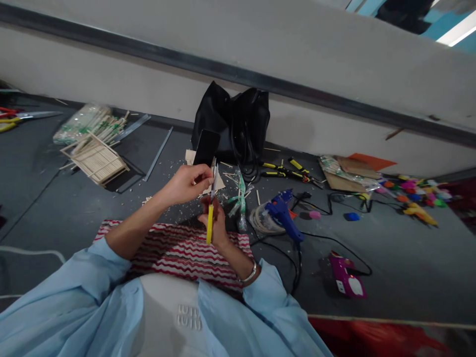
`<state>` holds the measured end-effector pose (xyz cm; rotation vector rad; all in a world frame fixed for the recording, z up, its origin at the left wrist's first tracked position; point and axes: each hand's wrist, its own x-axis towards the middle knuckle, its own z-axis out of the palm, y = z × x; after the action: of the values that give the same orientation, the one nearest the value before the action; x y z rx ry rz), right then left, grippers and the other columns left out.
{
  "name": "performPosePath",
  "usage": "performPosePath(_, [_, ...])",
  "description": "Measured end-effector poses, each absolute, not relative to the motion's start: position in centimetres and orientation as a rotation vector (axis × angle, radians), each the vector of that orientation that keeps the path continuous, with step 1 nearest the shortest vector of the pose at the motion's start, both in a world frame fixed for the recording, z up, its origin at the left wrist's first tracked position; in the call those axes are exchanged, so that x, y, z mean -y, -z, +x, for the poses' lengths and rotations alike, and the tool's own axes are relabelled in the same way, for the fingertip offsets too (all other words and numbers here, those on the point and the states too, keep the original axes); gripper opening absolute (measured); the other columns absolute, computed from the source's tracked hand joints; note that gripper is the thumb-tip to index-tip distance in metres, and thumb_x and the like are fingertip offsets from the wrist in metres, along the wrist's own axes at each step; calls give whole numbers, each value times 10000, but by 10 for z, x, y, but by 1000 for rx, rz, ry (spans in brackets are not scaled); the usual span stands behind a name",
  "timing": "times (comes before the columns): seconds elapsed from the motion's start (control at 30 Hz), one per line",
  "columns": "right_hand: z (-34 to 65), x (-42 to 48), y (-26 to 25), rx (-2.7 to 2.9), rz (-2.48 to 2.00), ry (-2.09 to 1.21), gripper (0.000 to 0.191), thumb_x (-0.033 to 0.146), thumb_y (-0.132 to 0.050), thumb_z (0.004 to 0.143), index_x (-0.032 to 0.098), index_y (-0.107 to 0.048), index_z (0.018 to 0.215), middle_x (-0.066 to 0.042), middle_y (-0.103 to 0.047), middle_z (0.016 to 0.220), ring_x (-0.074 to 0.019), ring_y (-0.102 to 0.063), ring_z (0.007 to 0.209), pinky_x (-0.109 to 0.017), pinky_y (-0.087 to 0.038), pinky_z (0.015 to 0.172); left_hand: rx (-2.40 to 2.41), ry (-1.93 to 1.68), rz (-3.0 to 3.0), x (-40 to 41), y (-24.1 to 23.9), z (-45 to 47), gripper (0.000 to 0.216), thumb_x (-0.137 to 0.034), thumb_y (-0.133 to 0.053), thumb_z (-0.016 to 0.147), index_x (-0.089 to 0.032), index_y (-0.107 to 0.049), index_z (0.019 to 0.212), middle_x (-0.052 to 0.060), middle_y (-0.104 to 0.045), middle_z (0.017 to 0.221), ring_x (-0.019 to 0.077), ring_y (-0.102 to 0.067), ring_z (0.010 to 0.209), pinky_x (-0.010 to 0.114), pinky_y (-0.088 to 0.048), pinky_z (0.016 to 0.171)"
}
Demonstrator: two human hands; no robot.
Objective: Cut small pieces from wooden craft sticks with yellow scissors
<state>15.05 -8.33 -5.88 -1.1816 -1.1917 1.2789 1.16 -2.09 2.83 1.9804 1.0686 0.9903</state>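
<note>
My right hand (218, 223) grips a pair of scissors (210, 224) by the yellow handles, and the metal blades point away from me. Right beside the blades, my left hand (189, 184) is closed in a pinch; whatever lies between its fingertips is too small to make out. Behind the hands a dark phone (207, 147) leans against a black bag (230, 119). Pale card (218, 184) lies under the blades, with small wood scraps around it. A red-and-white striped cloth (178, 253) is spread below my forearms.
To the left are a small stick frame (97, 161), a packet of sticks (87, 124) and a metal ruler (158, 154). Rightward, a blue glue gun (284, 215) rests on a tub (262, 219), near pliers (288, 172), trailing cables, a purple box (345, 275) and colourful pompoms (416, 188).
</note>
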Motion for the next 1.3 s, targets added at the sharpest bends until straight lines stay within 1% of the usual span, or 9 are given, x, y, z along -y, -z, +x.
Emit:
performPosePath(0.13, [150, 84, 58, 1177, -1169, -1289, 352, 141, -542, 561, 227, -546, 902, 38, -555, 875, -103, -477, 698, -218, -392, 606, -1087, -986, 1955, 21, -27, 13, 126, -248, -512, 851, -148, -572, 806, -19, -597, 620, 73, -518, 551, 185, -404, 523])
performPosePath(0.37, [149, 84, 59, 1161, -1162, -1289, 335, 145, -553, 561, 232, -544, 884, 37, -563, 866, -104, -482, 706, -208, -399, 597, -1101, -926, 1886, 19, -23, 14, 135, -266, -507, 846, -150, -567, 813, -10, -609, 645, 81, -525, 562, 196, -403, 529])
performPosePath(0.5, [150, 83, 62, 1176, -1177, -1267, 313, 170, -557, 580, 231, -546, 887, 28, -576, 881, -116, -498, 715, -235, -423, 633, -1098, -920, 1890, 19, -23, 14, 128, -262, -506, 849, -153, -566, 816, -15, -604, 636, 79, -519, 551, 196, -393, 523])
performPosePath(0.63, [151, 85, 66, 1167, -1196, -1242, 253, 169, -553, 573, 225, -543, 820, 26, -567, 815, -132, -517, 723, -253, -427, 650, -1104, -916, 1919, 19, -23, 14, 126, -255, -505, 854, -153, -569, 815, -18, -596, 629, 78, -512, 549, 199, -385, 528])
performPosePath(0.77, [151, 86, 73, 1133, -1211, -1250, 231, 165, -538, 564, 229, -537, 786, 32, -545, 772, -121, -502, 684, -236, -410, 602, -1090, -911, 2030, 17, -22, 13, 119, -253, -502, 868, -159, -568, 835, -25, -585, 643, 81, -509, 575, 205, -378, 550])
performPosePath(0.9, [150, 84, 73, 1121, -1214, -1273, 198, 197, -548, 575, 230, -516, 768, 45, -518, 727, -104, -467, 631, -215, -377, 551, -1050, -889, 2159, 16, -22, 11, 125, -271, -488, 894, -166, -544, 854, -34, -532, 644, 85, -476, 581, 206, -366, 558])
performPosePath(0.97, [151, 82, 69, 1130, -1221, -1281, 201, 202, -556, 574, 231, -509, 767, 51, -509, 714, -98, -453, 615, -210, -368, 540, -1045, -884, 2209, 15, -21, 11, 115, -249, -467, 905, -169, -531, 853, -32, -516, 652, 88, -467, 585, 210, -369, 573])
performPosePath(1.1, [152, 81, 65, 1136, -1247, -1332, 209, 197, -554, 574, 234, -520, 777, 54, -512, 705, -91, -445, 605, -204, -371, 538, -1037, -877, 2310, 11, -17, 11, 132, -204, -418, 921, -169, -523, 849, 3, -555, 724, 109, -507, 644, 229, -385, 615])
performPosePath(1.3, [151, 81, 71, 1162, -1231, -1298, 309, 169, -538, 546, 243, -542, 846, 52, -519, 752, -94, -453, 641, -206, -381, 570, -1015, -938, 2395, 9, -7, 13, 147, -209, -400, 939, -173, -519, 861, 26, -573, 742, 129, -538, 677, 239, -402, 637])
